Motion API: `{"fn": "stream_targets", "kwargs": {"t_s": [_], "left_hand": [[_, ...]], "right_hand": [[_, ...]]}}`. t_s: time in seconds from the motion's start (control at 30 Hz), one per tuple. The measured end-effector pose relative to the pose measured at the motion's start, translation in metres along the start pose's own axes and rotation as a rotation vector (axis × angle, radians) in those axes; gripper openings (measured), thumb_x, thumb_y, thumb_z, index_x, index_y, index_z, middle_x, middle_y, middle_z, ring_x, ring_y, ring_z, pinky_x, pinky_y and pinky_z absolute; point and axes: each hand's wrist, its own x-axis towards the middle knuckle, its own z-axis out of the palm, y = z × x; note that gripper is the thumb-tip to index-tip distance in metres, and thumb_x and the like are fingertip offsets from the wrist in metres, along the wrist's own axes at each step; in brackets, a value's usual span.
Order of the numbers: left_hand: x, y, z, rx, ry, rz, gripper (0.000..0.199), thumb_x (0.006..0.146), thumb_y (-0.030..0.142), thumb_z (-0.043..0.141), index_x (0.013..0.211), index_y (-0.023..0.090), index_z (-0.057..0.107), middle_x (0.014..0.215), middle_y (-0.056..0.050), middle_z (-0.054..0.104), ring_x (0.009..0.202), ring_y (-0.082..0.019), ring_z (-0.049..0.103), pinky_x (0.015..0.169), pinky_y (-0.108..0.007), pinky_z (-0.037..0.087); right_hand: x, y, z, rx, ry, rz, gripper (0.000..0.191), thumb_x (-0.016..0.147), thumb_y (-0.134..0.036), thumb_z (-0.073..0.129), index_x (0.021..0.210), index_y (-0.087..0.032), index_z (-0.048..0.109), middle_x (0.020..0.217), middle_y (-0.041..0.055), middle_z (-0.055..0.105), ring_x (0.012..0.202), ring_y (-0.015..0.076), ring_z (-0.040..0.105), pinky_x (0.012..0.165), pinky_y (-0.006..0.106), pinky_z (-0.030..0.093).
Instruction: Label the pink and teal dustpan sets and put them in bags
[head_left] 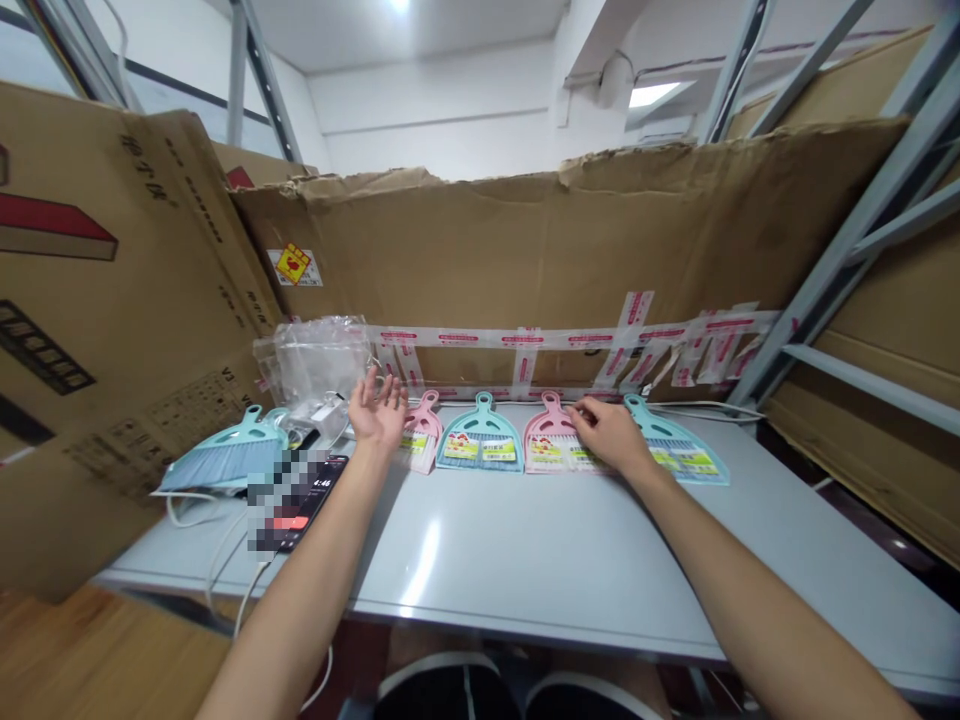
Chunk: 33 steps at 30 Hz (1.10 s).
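Note:
A row of small dustpan and brush sets lies along the back of the table. My left hand [379, 408] is palm up with its fingers spread, in front of part of a pink dustpan set [426, 440]; it holds nothing. Beside that is a light blue dustpan set [481, 440] with a printed label. My right hand [609, 430] has curled fingers at the right side of another pink dustpan set [553, 440]. What those fingers hold, if anything, is hidden. Partly behind my right wrist is a second blue dustpan set [682, 450].
At the left are an unlabelled blue dustpan with brush [232, 455], a phone [311, 505] with white cables, and clear plastic bags [319, 360]. A taped cardboard sheet [480, 250] stands behind the table [510, 560]. Metal shelf posts [817, 260] rise at the right.

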Motion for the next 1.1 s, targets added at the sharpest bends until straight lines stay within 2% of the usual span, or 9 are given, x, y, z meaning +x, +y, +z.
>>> {"fn": "stream_targets", "kwargs": {"t_s": [0.2,0.37,0.5,0.6,0.7,0.77,0.87,1.0,1.1], "left_hand": [[-0.003,-0.001,-0.001,0.024,-0.062,0.039,0.037,0.107,0.050,0.057,0.118,0.022,0.079,0.144,-0.011,0.074,0.115,-0.019,0.074,0.091,-0.031,0.062],[-0.020,-0.014,0.009,0.319,-0.190,0.185,0.047,0.102,0.063,0.064,0.126,0.027,0.083,0.154,-0.010,0.072,0.131,-0.026,0.070,0.099,-0.037,0.061],[-0.059,-0.024,0.024,0.816,-0.623,0.378,0.044,0.101,0.059,0.072,0.129,0.028,0.087,0.145,-0.010,0.079,0.136,-0.032,0.070,0.114,-0.048,0.055],[-0.089,-0.032,0.034,1.099,-1.027,0.471,0.035,0.105,0.052,0.070,0.124,0.030,0.089,0.133,-0.010,0.084,0.129,-0.033,0.075,0.119,-0.054,0.052],[-0.104,-0.040,0.039,1.175,-1.225,0.441,0.034,0.107,0.053,0.067,0.116,0.031,0.090,0.121,-0.012,0.087,0.118,-0.033,0.080,0.115,-0.056,0.055],[-0.106,-0.043,0.040,1.206,-1.252,0.410,0.036,0.107,0.054,0.065,0.113,0.030,0.091,0.118,-0.012,0.087,0.116,-0.033,0.080,0.114,-0.056,0.056],[-0.102,-0.046,0.037,1.251,-1.215,0.400,0.037,0.109,0.054,0.064,0.115,0.030,0.091,0.123,-0.012,0.087,0.120,-0.033,0.078,0.112,-0.054,0.057],[-0.094,-0.051,0.030,1.260,-1.105,0.325,0.040,0.109,0.057,0.064,0.111,0.029,0.091,0.130,-0.012,0.085,0.125,-0.033,0.076,0.116,-0.054,0.055],[-0.086,-0.059,0.023,1.177,-0.932,0.128,0.045,0.106,0.064,0.066,0.126,0.029,0.087,0.140,-0.011,0.081,0.136,-0.034,0.073,0.118,-0.053,0.056]], "right_hand": [[0.000,0.002,0.001,0.003,-0.020,0.018,0.033,0.105,-0.047,0.059,0.097,-0.023,0.080,0.083,0.0076,0.081,0.073,0.0254,0.072,0.071,0.034,0.044],[-0.001,0.001,0.000,0.009,-0.009,0.008,0.035,0.105,-0.049,0.058,0.095,-0.023,0.079,0.084,0.0090,0.081,0.075,0.0260,0.072,0.072,0.035,0.046],[-0.001,-0.012,0.000,0.164,0.005,0.046,0.039,0.104,-0.056,0.060,0.094,-0.022,0.078,0.085,0.0093,0.081,0.077,0.0253,0.071,0.076,0.036,0.051],[0.002,-0.024,-0.001,0.608,-0.015,0.179,0.052,0.102,-0.071,0.060,0.116,-0.023,0.075,0.100,0.0103,0.084,0.087,0.0263,0.077,0.077,0.037,0.059],[0.005,-0.031,0.001,1.111,-0.062,0.322,0.066,0.098,-0.077,0.063,0.141,-0.027,0.063,0.127,0.0124,0.083,0.103,0.0280,0.082,0.081,0.040,0.067],[0.007,-0.032,0.003,1.237,-0.060,0.393,0.067,0.088,-0.069,0.082,0.139,-0.029,0.063,0.130,0.0111,0.082,0.105,0.0277,0.083,0.082,0.041,0.069],[0.008,-0.031,0.008,1.214,-0.040,0.435,0.062,0.072,-0.056,0.101,0.119,-0.025,0.073,0.108,0.0074,0.086,0.090,0.0241,0.082,0.076,0.036,0.069],[0.007,-0.031,0.007,1.167,0.008,0.367,0.052,0.072,-0.059,0.099,0.104,-0.023,0.080,0.099,0.0067,0.087,0.086,0.0227,0.080,0.081,0.038,0.069],[0.006,-0.035,-0.003,1.037,0.030,0.207,0.039,0.080,-0.058,0.093,0.099,-0.025,0.085,0.107,0.0081,0.088,0.102,0.0277,0.081,0.101,0.049,0.066]]}}
